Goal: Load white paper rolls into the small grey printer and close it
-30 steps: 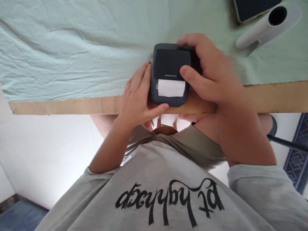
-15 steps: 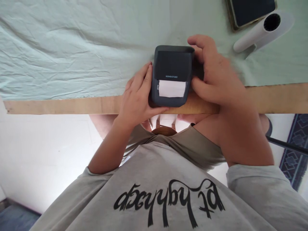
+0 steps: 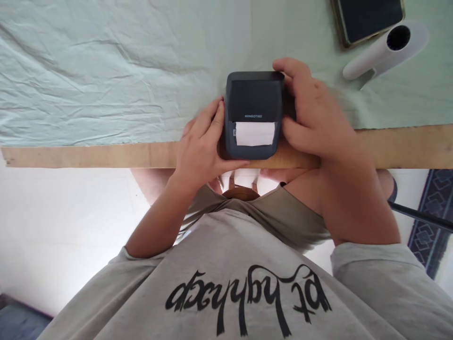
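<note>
The printer (image 3: 255,103) is seemingly steadied, cupped by the half-open left hand (image 3: 202,147), the half-curled right hand (image 3: 316,120) unclear in grip; even pressure is needed next.

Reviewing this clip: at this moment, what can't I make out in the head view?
All in the head view:
- Printer's underside: hidden by its own body.
- Right hand's palm: hidden by the back of that hand.
- Left hand's palm: likewise hidden by its back.
- Phone's far end: cut off by the top edge.
- Last characters of the lettering: too small to read.
</note>
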A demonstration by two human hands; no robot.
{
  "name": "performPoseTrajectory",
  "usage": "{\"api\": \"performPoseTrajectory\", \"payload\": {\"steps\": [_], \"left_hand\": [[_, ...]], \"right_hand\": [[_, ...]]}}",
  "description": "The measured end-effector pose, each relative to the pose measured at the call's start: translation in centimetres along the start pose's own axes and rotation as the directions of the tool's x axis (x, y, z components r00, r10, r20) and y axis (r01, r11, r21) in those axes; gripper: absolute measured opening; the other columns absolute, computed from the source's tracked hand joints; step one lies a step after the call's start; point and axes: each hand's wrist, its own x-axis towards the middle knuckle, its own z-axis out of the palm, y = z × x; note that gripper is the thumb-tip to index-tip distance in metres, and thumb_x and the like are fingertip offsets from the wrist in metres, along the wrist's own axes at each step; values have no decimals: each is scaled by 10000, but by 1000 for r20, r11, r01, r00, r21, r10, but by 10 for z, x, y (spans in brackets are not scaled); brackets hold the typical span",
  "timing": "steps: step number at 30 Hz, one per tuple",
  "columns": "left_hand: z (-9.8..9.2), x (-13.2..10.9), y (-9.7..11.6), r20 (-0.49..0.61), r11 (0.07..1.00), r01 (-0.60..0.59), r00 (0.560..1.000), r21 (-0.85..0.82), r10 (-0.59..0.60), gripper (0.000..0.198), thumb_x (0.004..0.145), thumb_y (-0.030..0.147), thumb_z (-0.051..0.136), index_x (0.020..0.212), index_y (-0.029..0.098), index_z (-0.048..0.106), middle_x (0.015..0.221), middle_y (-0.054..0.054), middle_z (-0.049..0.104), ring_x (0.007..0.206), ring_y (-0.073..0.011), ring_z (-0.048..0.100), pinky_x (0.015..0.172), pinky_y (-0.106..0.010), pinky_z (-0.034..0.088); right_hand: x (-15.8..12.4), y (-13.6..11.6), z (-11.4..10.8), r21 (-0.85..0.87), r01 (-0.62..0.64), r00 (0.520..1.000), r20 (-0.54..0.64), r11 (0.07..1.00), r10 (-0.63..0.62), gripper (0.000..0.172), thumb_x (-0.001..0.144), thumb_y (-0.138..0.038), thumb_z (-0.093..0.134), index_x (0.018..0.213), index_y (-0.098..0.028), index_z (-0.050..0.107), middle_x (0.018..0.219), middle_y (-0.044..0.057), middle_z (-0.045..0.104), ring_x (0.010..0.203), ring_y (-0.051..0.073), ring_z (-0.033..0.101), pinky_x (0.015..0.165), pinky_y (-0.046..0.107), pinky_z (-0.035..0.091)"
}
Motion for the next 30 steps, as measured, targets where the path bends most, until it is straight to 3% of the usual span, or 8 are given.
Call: {"api": "performPoseTrajectory", "payload": {"steps": [7,15,20,23,26,30], "left_hand": [[-1,1,-1,-40,1000,-13,999,28,14,1152,720,983,692,1613,284,495,1686,-129,511,1516,-433,540,1248,-588,490],[-1,0,2,-37,999,1,999,-37,-3,1084,744,903,767,1622,329,495,1675,-110,516,1546,-449,501,1282,-608,443],[-1,0,2,-25,999,12,1000,-33,-13,1132,739,921,745,1651,323,440,1700,-120,484,1571,-455,464,1292,-610,412],[-1,1,2,-12,1000,8,1000,-21,-8,1169,751,975,657,1657,276,418,1713,-157,464,1576,-451,456,1280,-604,415],[-3,2,4,-20,998,7,1000,-59,-8,982,903,937,443,1649,298,409,1684,-137,506,1564,-385,488,1280,-570,419],[-3,3,6,-35,998,24,999,-57,-26,821,977,845,358,1622,342,425,1637,-105,561,1526,-346,530,1258,-561,438]], "right_hand": [[3,1,2,91,3,999,-43,996,1,953,630,-161,584,1534,-323,331,1290,53,745,1196,332,716,1063,547,509],[3,10,9,102,11,995,-95,995,-1,957,622,-207,607,1542,-343,379,1250,43,763,1094,315,744,1038,522,523],[1,11,9,142,38,991,-129,989,-20,929,622,-170,590,1520,-325,414,1320,29,765,1162,311,737,1117,532,494],[-4,1,4,219,-20,992,-120,975,47,792,720,-160,556,1490,-306,440,1342,32,759,1181,283,717,1119,509,498],[-8,-4,1,288,-9,990,-130,958,48,634,832,-217,536,1454,-304,448,1319,39,757,1182,272,714,1107,502,506],[-8,4,3,261,93,984,-171,961,-48,650,822,-332,632,1443,-300,444,1427,86,718,1208,296,719,1088,533,527]]}}
